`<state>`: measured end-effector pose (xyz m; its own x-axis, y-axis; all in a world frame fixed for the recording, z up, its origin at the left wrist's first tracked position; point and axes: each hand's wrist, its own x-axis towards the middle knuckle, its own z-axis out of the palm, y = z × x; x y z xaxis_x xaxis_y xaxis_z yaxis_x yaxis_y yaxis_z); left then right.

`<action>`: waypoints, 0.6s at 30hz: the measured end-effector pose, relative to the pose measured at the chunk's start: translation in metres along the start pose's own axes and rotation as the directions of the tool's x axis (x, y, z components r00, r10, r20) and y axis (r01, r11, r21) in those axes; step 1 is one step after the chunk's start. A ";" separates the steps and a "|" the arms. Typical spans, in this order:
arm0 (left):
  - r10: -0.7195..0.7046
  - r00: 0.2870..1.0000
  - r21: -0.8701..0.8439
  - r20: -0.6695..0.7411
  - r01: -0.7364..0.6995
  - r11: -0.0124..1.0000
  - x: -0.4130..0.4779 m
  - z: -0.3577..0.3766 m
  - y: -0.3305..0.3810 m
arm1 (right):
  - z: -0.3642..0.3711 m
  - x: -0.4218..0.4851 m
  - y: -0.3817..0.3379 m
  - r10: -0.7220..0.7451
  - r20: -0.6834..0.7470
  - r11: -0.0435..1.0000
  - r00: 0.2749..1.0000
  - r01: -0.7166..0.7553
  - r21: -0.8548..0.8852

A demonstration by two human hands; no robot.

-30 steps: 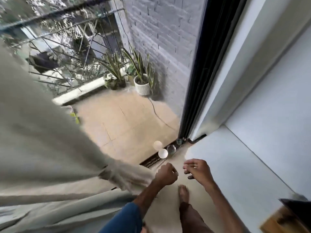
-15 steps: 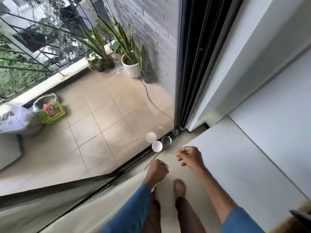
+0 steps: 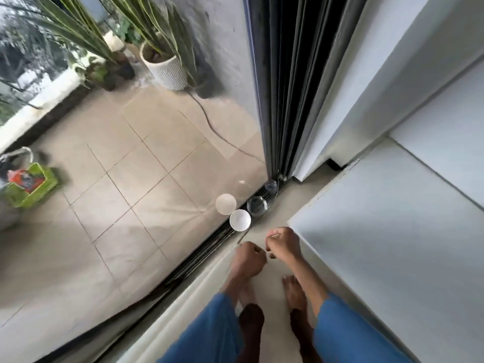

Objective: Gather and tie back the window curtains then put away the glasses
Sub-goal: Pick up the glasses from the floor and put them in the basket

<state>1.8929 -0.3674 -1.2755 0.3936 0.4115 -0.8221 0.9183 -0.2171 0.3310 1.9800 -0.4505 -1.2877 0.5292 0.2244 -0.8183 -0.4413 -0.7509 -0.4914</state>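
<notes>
Head view: the curtain (image 3: pixel 183 292) trails low along the floor's window edge, and its long run leads straight up into the left hand (image 3: pixel 248 260), fisted round the fabric. Just ahead, the glasses (image 3: pixel 240 220) line that same edge toward the corner. The right hand (image 3: pixel 284 243) is curled close beside; holding anything? Can't tell.

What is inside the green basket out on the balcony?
The green basket holds a red and orange thing and something dark, too blurred to name. Anything beneath them, and the basket's bottom, is covered.
</notes>
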 end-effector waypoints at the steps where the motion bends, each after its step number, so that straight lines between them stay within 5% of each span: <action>1: -0.008 1.000 0.004 0.011 0.008 1.000 0.016 0.005 -0.003 | 0.007 0.012 0.004 0.004 -0.008 1.000 1.000 -0.004 -0.008; 8: -0.086 0.995 -0.174 0.048 0.093 0.980 0.137 0.043 -0.028 | 0.049 0.107 0.019 -0.060 -0.117 0.995 0.991 0.051 -0.080; 18: -0.241 0.970 -0.600 0.027 0.208 0.772 0.295 0.099 -0.054 | 0.095 0.266 0.055 0.050 -0.356 0.999 0.933 -0.045 0.023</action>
<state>1.9559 -0.3218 -1.5819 0.1597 0.4274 -0.8898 0.8166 0.4493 0.3624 2.0275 -0.3736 -1.5608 0.7300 -0.0495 -0.6817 -0.4809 -0.7459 -0.4609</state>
